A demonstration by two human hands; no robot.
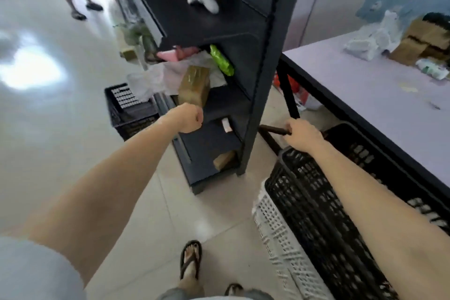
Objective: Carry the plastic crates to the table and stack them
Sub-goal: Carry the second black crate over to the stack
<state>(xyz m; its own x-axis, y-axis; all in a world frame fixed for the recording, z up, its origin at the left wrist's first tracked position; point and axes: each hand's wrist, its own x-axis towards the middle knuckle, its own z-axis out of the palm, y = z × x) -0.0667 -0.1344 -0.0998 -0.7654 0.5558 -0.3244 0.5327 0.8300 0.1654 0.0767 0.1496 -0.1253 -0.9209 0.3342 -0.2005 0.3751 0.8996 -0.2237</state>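
Black crate (323, 204): open lattice walls, carried low beside the table's edge, nested over a white crate (280, 234).
Right hand (303, 135): fingers curled over the black crate's far rim.
Left hand (187, 118): closed fist, holding nothing.
Second black crate (129, 111): on the floor by the dark shelving (258, 75).
Table (365, 80): pale top.

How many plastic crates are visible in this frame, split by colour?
Black crates: 2, one under the right hand by the table, the black crate, and one on the floor left of the shelf, the far black crate.
White crates: 1, the white crate, sitting under the near black one.
Total: 3
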